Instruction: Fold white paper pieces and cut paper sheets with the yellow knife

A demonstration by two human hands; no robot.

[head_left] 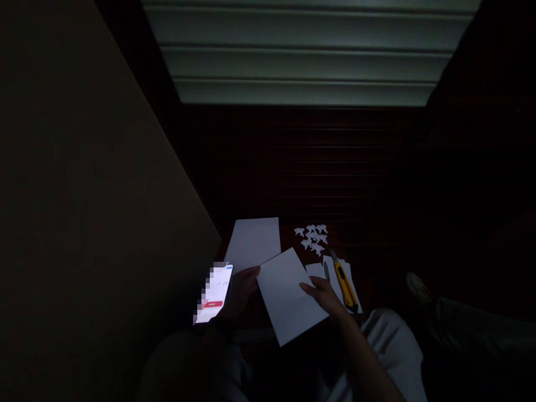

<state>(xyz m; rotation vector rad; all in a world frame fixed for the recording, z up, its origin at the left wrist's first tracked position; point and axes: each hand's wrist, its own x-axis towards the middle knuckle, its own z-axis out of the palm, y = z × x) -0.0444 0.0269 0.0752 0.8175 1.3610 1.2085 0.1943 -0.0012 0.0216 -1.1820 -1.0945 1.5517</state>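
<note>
A white sheet of paper [291, 301] is held tilted above the front of a small dark table. My left hand [245, 285] grips its upper left corner, the fingers partly in shadow. At the right edge my right hand [322, 293] pinches it, thumb on top. Behind lies a white paper stack [255, 240]. Several small folded white paper pieces [312, 237] are grouped at the back right. A yellow utility knife [344, 282] rests on white papers [355, 290] right of my right hand, with a slim pen-like object [326, 272] beside it.
A lit phone [215, 293] is at the table's left side, near my left wrist. A wall [104, 167] rises at left, and a slatted shutter [305, 61] stands ahead. Another person's leg [473, 324] and shoe [417, 286] are at right. The room is dark.
</note>
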